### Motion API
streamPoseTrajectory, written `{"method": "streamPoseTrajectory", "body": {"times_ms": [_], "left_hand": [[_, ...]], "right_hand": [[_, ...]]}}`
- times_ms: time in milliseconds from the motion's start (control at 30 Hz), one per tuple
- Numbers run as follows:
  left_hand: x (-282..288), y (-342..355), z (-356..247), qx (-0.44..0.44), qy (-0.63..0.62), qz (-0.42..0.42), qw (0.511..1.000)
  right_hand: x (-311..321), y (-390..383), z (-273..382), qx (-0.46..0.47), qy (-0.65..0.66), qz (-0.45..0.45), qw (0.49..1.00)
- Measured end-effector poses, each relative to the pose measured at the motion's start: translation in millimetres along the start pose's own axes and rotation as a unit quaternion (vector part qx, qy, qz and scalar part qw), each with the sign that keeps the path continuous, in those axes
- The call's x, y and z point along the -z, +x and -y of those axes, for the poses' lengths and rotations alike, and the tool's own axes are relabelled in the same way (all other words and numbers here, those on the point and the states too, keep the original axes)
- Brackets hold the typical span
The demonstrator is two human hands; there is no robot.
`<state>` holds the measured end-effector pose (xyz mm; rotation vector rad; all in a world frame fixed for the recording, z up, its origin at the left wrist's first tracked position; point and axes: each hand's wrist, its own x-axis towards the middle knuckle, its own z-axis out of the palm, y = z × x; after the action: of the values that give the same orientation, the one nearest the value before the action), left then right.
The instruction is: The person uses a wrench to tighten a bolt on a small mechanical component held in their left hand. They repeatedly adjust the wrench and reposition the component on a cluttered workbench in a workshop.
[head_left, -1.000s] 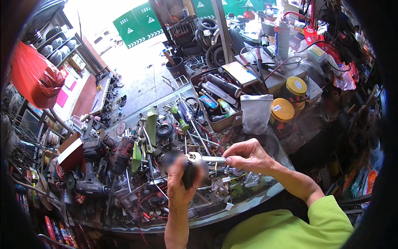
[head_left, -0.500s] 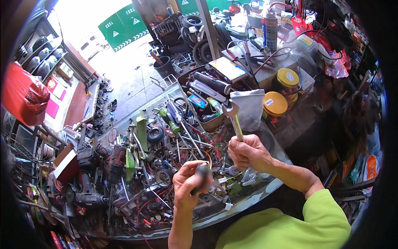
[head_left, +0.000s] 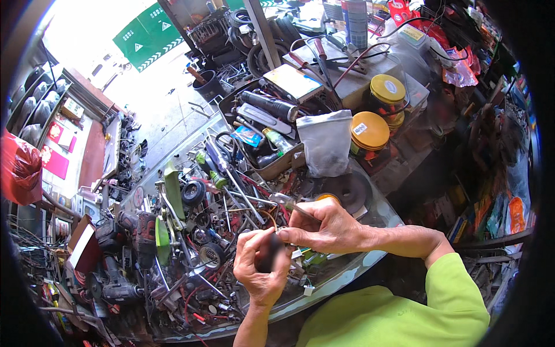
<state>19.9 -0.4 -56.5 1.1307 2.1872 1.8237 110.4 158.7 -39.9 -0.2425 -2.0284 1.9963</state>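
Observation:
My left hand (head_left: 261,277) is closed around a small dark part (head_left: 267,254), held upright over the near side of the cluttered glass-topped bench (head_left: 373,257); its details are blurred. Just to the right, my right hand (head_left: 332,231) grips the metal wrench (head_left: 307,212), which lies at a slant, mostly hidden by the fingers. The right thumb reaches the top of the dark part, so both hands meet there. Loose tools, wires, small wheels (head_left: 192,191) and metal bits lie beneath and around them.
Cordless drills (head_left: 143,231) sit left. Behind the hands stand a metal toolbox (head_left: 274,168), a grey plastic bag (head_left: 322,141) and yellow-lidded jars (head_left: 370,128). A red bag (head_left: 20,168) hangs far left; a bucket (head_left: 208,87) stands on the floor beyond.
The wrench was level at first, then raised with its open end up; now it is lowered to the dark part in my left hand. The view has shifted slightly too.

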Motion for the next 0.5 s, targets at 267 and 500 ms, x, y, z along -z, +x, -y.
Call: {"method": "streamPoseTrajectory", "body": {"times_ms": [267,500], "left_hand": [[1,-3,-4,0.084,-0.118,0.012,0.989],[9,-4,-10,0.194,-0.320,0.033,0.927]], "right_hand": [[5,0,-1,-0.039,0.113,0.038,0.992],[-3,1,-6,-0.043,0.078,0.022,0.996]]}}
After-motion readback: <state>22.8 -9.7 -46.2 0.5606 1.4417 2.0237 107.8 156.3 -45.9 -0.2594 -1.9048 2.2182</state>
